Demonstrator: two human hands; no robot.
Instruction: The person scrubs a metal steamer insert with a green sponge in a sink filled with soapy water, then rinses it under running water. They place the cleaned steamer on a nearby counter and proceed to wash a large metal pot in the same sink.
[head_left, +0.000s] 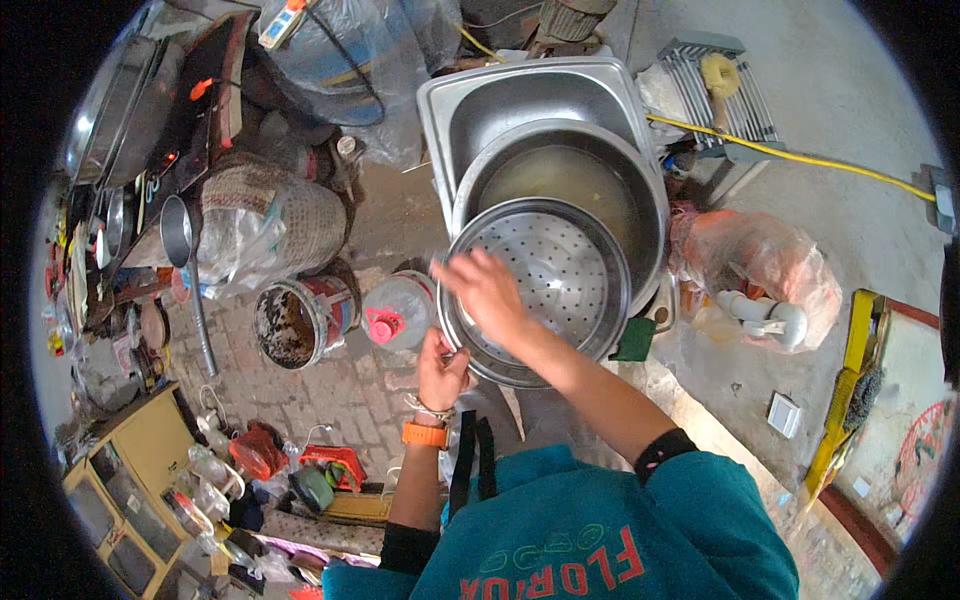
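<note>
A perforated stainless-steel steamer pan (551, 281) tilts over the near side of a large metal basin (652, 225). My left hand (442, 375) pinches the steamer's near-left rim between thumb and fingers; an orange watch is on that wrist. Across the steamer's left side reaches my right hand (484, 289), blurred, its fingers stretched out and apart. I see nothing held in it, though its palm side is hidden. Cloudy water (559, 176) lies in the basin, which rests in a stainless-steel sink (525, 71). By the basin's lower right is a dark green scouring pad (634, 339).
Left of the sink stand a clear plastic jug (397, 311) with a pink cap and a dirty bucket (289, 322). A ladle (180, 232) juts out beside a woven sack (277, 217). To the right are a pink plastic bag (757, 247), a yellow hose (787, 154) and a metal rack (682, 82).
</note>
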